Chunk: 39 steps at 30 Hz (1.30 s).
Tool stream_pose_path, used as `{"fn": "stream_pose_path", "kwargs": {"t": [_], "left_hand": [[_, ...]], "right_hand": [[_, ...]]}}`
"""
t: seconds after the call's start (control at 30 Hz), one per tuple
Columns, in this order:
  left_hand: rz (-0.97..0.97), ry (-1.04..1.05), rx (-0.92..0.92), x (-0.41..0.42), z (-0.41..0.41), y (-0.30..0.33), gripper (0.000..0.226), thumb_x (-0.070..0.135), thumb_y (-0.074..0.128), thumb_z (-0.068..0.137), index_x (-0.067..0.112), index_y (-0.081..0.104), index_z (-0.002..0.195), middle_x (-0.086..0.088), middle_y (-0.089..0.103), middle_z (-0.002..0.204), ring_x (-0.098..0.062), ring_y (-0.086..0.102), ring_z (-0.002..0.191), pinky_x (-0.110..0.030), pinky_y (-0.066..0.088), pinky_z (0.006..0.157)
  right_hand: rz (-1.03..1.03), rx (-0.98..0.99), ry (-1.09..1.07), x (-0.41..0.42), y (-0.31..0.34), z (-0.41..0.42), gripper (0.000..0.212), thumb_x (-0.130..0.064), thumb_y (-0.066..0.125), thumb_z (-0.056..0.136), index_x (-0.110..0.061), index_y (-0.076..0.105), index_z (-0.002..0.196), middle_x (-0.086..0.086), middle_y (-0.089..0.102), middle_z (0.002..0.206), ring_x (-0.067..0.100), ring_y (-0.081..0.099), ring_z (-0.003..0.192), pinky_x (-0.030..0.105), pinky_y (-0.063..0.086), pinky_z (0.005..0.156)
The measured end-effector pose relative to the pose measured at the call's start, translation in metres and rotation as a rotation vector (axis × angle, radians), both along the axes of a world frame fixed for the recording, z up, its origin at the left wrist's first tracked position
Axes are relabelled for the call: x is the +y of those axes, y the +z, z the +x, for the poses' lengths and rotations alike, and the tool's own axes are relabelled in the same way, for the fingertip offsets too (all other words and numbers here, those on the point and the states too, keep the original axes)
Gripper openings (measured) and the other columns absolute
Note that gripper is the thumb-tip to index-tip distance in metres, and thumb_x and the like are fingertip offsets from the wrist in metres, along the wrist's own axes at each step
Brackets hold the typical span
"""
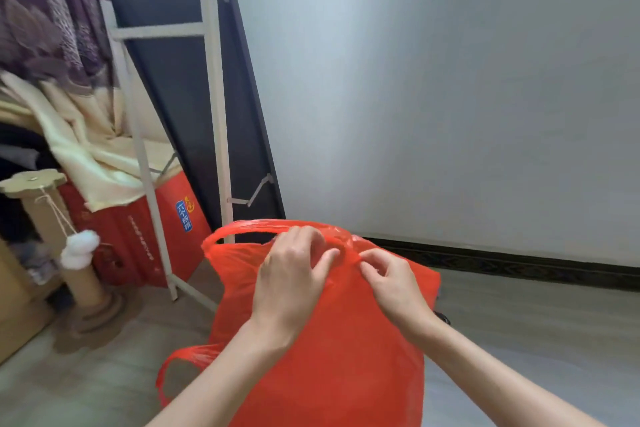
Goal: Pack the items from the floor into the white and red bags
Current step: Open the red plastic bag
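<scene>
Thin plastic is the main risk: the red bag hangs upright in front of the person above the floor, its film pulled taut at the top where both hands work. The left hand grips the bunched mouth, fingers curled over the upper edge, and the right hand pinches the same edge just beside it. Pulling the two apart too hard would likely stretch or tear the film. One handle loop stands free at the top left, another droops low on the left. If the layers cling, the mouth may open only partly. Neither the white bag nor any items show here
</scene>
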<state>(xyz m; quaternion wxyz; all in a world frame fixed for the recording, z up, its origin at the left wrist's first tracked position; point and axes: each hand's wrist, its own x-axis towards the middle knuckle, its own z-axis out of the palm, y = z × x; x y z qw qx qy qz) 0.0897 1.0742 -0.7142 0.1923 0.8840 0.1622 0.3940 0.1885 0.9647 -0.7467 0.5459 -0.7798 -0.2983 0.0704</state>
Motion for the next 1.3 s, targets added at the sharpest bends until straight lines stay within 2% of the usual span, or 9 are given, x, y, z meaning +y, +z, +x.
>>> {"fn": "stream_pose_path", "kwargs": {"t": [0.13, 0.3, 0.43, 0.5, 0.57, 0.77, 1.0, 1.17, 1.3], "left_hand": [[0.438, -0.109, -0.138, 0.012, -0.001, -0.005, 0.029, 0.025, 0.053, 0.084, 0.017, 0.053, 0.111, 0.0, 0.049, 0.109, -0.019, 0.046, 0.101, -0.032, 0.039, 0.089], [0.69, -0.018, 0.074, 0.031, -0.002, -0.009, 0.045, 0.027, 0.056, 0.079, 0.027, 0.054, 0.123, 0.0, 0.048, 0.13, -0.025, 0.04, 0.113, -0.04, 0.032, 0.097], [0.565, -0.106, 0.118, 0.042, 0.001, -0.01, 0.016, 0.03, 0.056, 0.082, 0.028, 0.068, 0.091, 0.005, 0.065, 0.084, -0.022, 0.052, 0.086, -0.033, 0.035, 0.082], [0.424, -0.135, 0.179, 0.043, -0.001, -0.016, 0.023, 0.035, 0.048, 0.085, 0.026, 0.069, 0.08, 0.007, 0.064, 0.075, -0.021, 0.055, 0.079, -0.032, 0.034, 0.078], [0.343, -0.119, 0.263, 0.038, -0.002, -0.021, 0.029, 0.037, 0.044, 0.086, 0.023, 0.068, 0.077, 0.009, 0.066, 0.075, -0.02, 0.059, 0.079, -0.037, 0.035, 0.082], [0.008, 0.15, 0.312, 0.031, 0.005, -0.018, 0.022, 0.031, 0.054, 0.088, 0.019, 0.072, 0.09, -0.005, 0.066, 0.087, -0.021, 0.06, 0.088, -0.031, 0.043, 0.077], [-0.323, 0.119, 0.238, 0.033, 0.005, -0.018, 0.017, 0.025, 0.062, 0.081, 0.018, 0.075, 0.071, 0.0, 0.073, 0.072, -0.014, 0.067, 0.073, -0.028, 0.051, 0.071], [-0.421, 0.007, 0.173, 0.029, -0.004, -0.011, 0.022, 0.025, 0.062, 0.082, 0.019, 0.072, 0.062, 0.006, 0.07, 0.061, -0.001, 0.063, 0.064, -0.017, 0.046, 0.067], [-0.323, -0.045, 0.186, 0.033, -0.012, -0.019, 0.014, 0.025, 0.059, 0.086, 0.019, 0.07, 0.079, 0.013, 0.063, 0.075, -0.005, 0.049, 0.084, -0.005, 0.034, 0.071]], "right_hand": [[-0.005, -0.005, 0.049, 0.001, 0.002, 0.01, 0.025, -0.009, 0.052, 0.09, -0.027, 0.061, 0.076, -0.006, 0.066, 0.082, 0.01, 0.06, 0.082, 0.028, 0.045, 0.079], [-0.003, -0.078, 0.161, 0.003, 0.003, 0.013, 0.023, -0.006, 0.048, 0.092, -0.02, 0.065, 0.086, -0.004, 0.069, 0.086, 0.009, 0.061, 0.083, 0.028, 0.046, 0.08], [-0.089, -0.122, 0.254, 0.003, -0.001, 0.015, 0.021, -0.003, 0.048, 0.092, -0.013, 0.066, 0.09, 0.001, 0.07, 0.087, 0.014, 0.062, 0.084, 0.027, 0.046, 0.079], [-0.109, -0.112, 0.263, 0.005, -0.005, 0.016, 0.02, -0.003, 0.05, 0.091, -0.012, 0.068, 0.091, -0.002, 0.069, 0.086, 0.007, 0.062, 0.083, 0.025, 0.046, 0.078], [-0.15, -0.099, 0.22, 0.007, -0.01, 0.017, 0.016, -0.007, 0.055, 0.089, -0.011, 0.071, 0.092, -0.008, 0.068, 0.09, -0.004, 0.059, 0.083, 0.016, 0.042, 0.078], [-0.146, -0.03, -0.096, 0.013, -0.005, 0.006, 0.006, -0.017, 0.067, 0.079, -0.017, 0.061, 0.079, 0.002, 0.06, 0.086, 0.009, 0.051, 0.075, 0.012, 0.036, 0.062], [-0.367, 0.052, -0.002, 0.025, -0.011, -0.03, 0.042, -0.05, 0.07, 0.071, -0.02, 0.049, 0.091, -0.006, 0.055, 0.091, 0.013, 0.053, 0.091, 0.023, 0.035, 0.073], [-0.304, 0.027, -0.052, 0.035, -0.02, -0.019, 0.006, -0.02, 0.057, 0.085, -0.018, 0.062, 0.082, 0.002, 0.066, 0.086, 0.018, 0.06, 0.085, 0.029, 0.044, 0.081], [-0.007, 0.448, -0.071, 0.03, -0.018, -0.005, 0.019, -0.009, 0.051, 0.089, -0.018, 0.061, 0.076, 0.005, 0.066, 0.076, 0.019, 0.057, 0.068, 0.031, 0.044, 0.059]]}}
